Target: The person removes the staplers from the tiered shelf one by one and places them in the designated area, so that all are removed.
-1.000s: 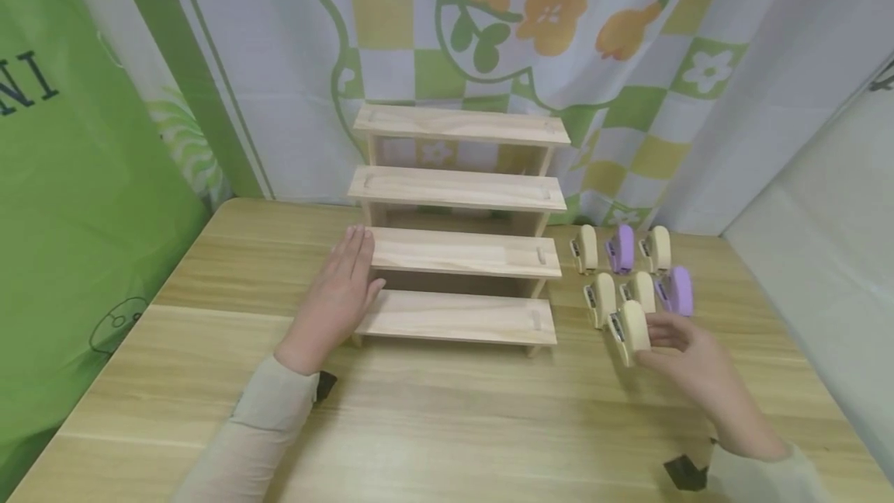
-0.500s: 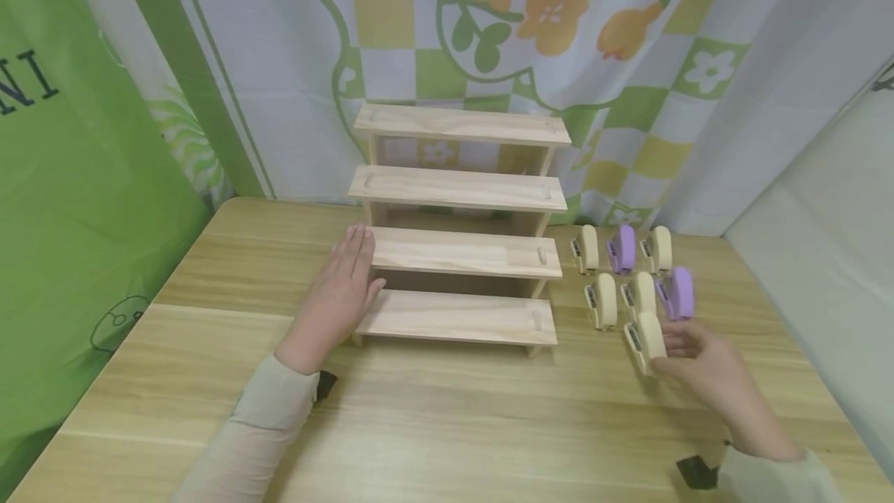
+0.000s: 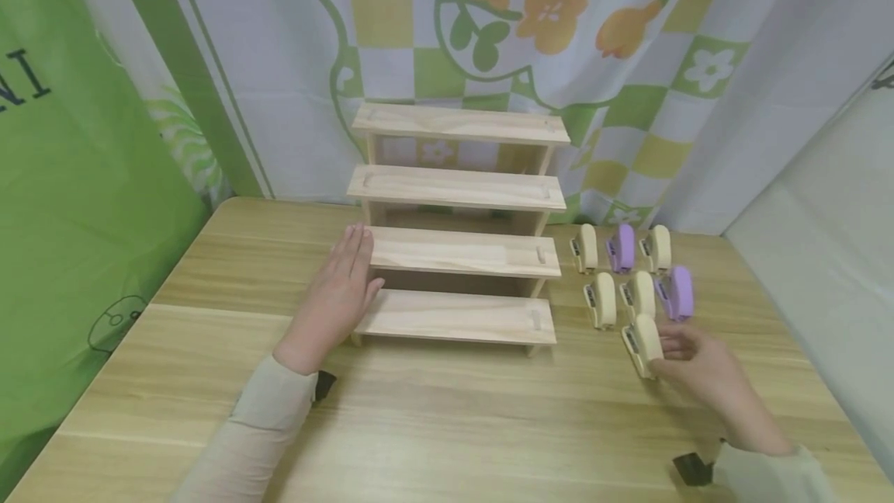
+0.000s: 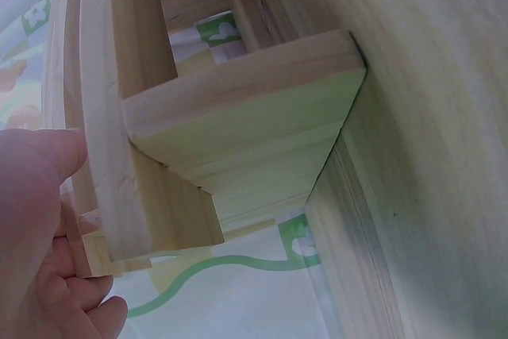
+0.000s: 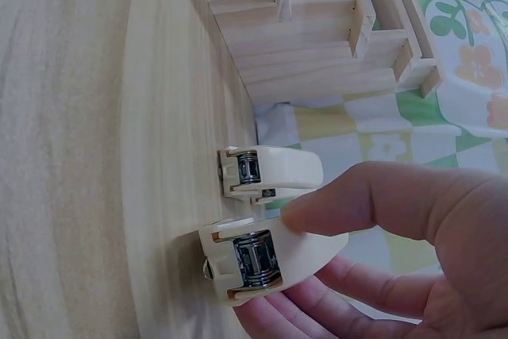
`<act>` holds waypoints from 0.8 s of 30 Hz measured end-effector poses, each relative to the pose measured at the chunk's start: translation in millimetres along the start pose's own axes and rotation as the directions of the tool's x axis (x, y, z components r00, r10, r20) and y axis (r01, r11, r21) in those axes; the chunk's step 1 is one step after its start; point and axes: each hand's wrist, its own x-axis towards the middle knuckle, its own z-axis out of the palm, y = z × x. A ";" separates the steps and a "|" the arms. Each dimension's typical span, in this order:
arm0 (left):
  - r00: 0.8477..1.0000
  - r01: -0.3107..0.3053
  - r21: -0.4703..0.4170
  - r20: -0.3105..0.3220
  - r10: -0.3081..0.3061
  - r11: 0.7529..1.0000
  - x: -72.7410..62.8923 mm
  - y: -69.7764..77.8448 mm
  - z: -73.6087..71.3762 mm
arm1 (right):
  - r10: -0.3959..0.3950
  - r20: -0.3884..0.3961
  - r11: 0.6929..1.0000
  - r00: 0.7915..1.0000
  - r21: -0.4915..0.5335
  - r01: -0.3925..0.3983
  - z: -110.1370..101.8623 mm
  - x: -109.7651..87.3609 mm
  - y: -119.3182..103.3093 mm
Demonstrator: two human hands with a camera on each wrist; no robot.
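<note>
In the head view my left hand (image 3: 334, 297) lies at the left end of the stepped wooden rack (image 3: 461, 251), its fingers straight along the second step from the bottom and its thumb near the lowest step. The left wrist view has the thumb (image 4: 67, 152) against the edge of a board (image 4: 111, 117). On the right, my right hand (image 3: 705, 367) pinches a cream stapler (image 3: 642, 346) between thumb and fingers. That stapler (image 5: 262, 263) stands right at the tabletop, in front of another cream stapler (image 3: 638, 295); its base shows in the right wrist view.
Beyond the held stapler, several more stand in two rows, among them a purple stapler (image 3: 676, 293) and a cream stapler (image 3: 601, 301). A patterned curtain (image 3: 391, 14) hangs behind the wooden table (image 3: 447, 425); a green cloth (image 3: 70, 200) hangs at the left.
My right hand has moved the cream stapler a little to the right and toward me, in front of the second row. My left hand stays at the rack.
</note>
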 end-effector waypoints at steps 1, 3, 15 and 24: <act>1.000 -0.002 0.000 -0.002 0.002 1.000 -0.1 -0.2 -0.2 | 0.001 0.002 1.000 1.000 0.005 -0.001 0.7 -0.3 0.4; 1.000 -0.004 0.000 -0.002 0.004 1.000 -0.3 -0.8 0.0 | 0.000 -0.002 1.000 1.000 0.005 0.000 2.4 -1.0 0.9; 1.000 0.004 -0.012 0.014 -0.003 1.000 2.6 -1.2 4.9 | -0.013 -0.007 1.000 1.000 0.027 0.013 5.3 -0.1 5.2; 0.998 0.034 -0.040 0.054 -0.032 0.999 5.1 -5.4 1.3 | -0.026 0.021 0.999 0.999 0.039 0.025 8.1 4.5 6.2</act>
